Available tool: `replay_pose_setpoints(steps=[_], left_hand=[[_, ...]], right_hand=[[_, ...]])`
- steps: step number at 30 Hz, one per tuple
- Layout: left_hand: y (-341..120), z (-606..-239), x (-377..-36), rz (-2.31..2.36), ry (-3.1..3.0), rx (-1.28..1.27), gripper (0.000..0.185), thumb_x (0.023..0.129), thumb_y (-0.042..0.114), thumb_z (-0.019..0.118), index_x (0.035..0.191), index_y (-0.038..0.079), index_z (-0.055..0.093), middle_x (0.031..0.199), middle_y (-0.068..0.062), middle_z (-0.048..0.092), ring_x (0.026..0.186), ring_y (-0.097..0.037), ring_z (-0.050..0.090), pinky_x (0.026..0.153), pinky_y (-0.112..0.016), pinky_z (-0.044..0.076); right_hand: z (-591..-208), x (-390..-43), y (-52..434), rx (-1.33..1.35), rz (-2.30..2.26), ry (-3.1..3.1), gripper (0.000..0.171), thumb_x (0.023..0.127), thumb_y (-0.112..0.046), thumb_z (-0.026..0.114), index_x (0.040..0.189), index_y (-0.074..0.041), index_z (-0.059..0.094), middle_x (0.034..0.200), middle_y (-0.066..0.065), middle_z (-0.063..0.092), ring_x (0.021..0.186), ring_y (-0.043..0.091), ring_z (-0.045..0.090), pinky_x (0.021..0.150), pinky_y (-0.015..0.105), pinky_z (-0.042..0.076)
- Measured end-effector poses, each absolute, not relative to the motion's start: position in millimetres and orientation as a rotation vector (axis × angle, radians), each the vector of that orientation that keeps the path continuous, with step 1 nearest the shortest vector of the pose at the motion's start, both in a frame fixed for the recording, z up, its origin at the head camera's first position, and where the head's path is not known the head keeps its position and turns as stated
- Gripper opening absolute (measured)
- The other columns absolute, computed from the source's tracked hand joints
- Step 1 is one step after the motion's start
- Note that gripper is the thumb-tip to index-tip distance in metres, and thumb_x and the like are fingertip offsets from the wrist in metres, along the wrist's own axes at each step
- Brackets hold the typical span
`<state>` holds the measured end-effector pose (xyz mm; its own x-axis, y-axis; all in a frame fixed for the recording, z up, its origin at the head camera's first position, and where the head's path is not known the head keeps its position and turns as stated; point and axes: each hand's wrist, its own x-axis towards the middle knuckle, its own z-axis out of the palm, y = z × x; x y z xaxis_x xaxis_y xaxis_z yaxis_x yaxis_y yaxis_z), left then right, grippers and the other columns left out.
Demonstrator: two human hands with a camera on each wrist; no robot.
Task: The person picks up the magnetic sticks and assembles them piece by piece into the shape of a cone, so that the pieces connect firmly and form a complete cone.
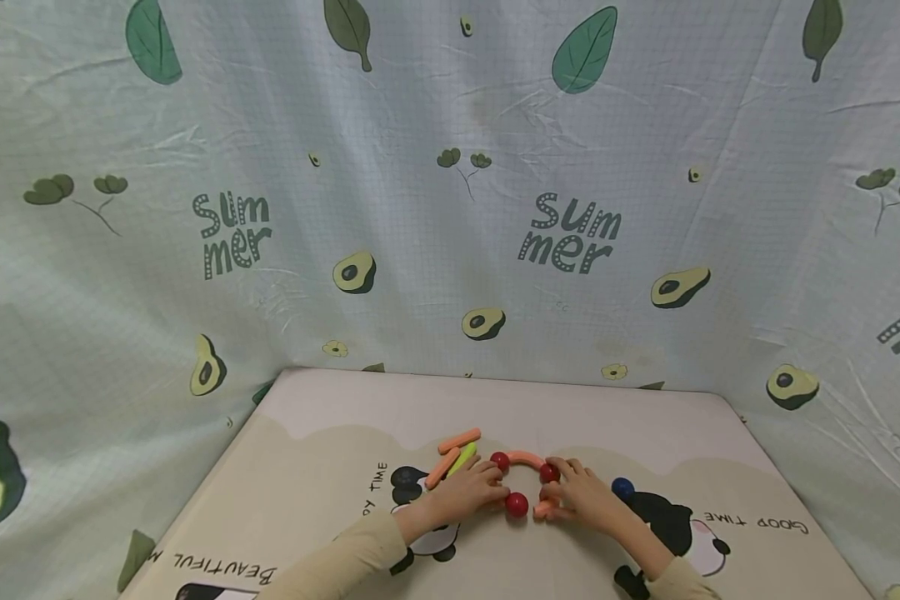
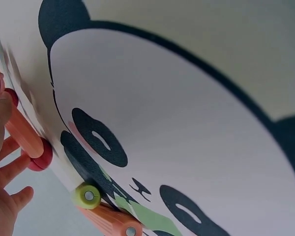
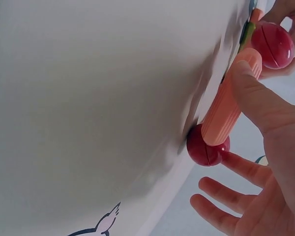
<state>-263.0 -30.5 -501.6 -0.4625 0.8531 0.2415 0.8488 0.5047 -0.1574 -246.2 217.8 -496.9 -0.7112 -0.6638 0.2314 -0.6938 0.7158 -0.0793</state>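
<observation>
Your left hand (image 1: pixel 465 492) and right hand (image 1: pixel 581 493) meet over a half-built ring of magnetic rods and balls on the panda-print mat (image 1: pixel 330 467). Take the near red ball (image 1: pixel 517 504) as your landmark: it lies on the mat between your two hands, with your left fingertips touching or almost touching it; whether they pinch it, the pictures do not show. Beyond it, the curved orange rod (image 1: pixel 526 457) arches from one far red ball (image 1: pixel 500 461) to another (image 1: pixel 548 473). Just right of the landmark, your right thumb presses on a ribbed orange rod (image 3: pixel 229 105), whose lower end sits against a red ball (image 3: pixel 207 145); the other right fingers are spread and hold nothing.

The joints look like the weak point. I judge that a sideways push from your thumb could peel the rod off its ball, and a freed ball would likely roll across the smooth mat. Crowding both hands in could also knock the arch out of line.

The balls are glossy hard spheres with a seam round the middle; the rods are matte, ridged cylinders with metal discs in their ends. Left of the landmark lie spare orange rods (image 1: pixel 459 439) and a yellow-green rod (image 1: pixel 461 458); a blue ball (image 1: pixel 622 487) rests to its right.
</observation>
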Motion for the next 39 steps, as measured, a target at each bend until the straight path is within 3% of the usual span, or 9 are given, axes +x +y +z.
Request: replay_pose_setpoints(steps=[7,39], left_hand=[[-30.3,-500.9,-263.5,0.015,-2.481,-1.443,0.016,0.087,0.03,0.053,0.101,0.027,0.06,0.107,0.003,0.058,0.105,-0.013,0.049,0.092,-0.05,0.04],[-25.5,-501.6,-264.0,0.083,-2.412,-1.441,0.016,0.085,0.035,0.055,0.098,0.028,0.06,0.1,0.004,0.06,0.1,-0.012,0.051,0.089,-0.046,0.044]], right_hand=[[-495.8,-245.9,218.3,1.044,0.255,-2.823,0.023,0.077,-0.039,0.064,0.091,-0.021,0.064,0.121,0.02,0.048,0.102,0.036,0.049,0.075,0.054,0.045],[-495.7,-247.8,217.6,1.022,0.319,-2.913,0.028,0.078,-0.043,0.061,0.096,-0.021,0.063,0.122,0.017,0.048,0.108,0.036,0.049,0.079,0.055,0.043]])
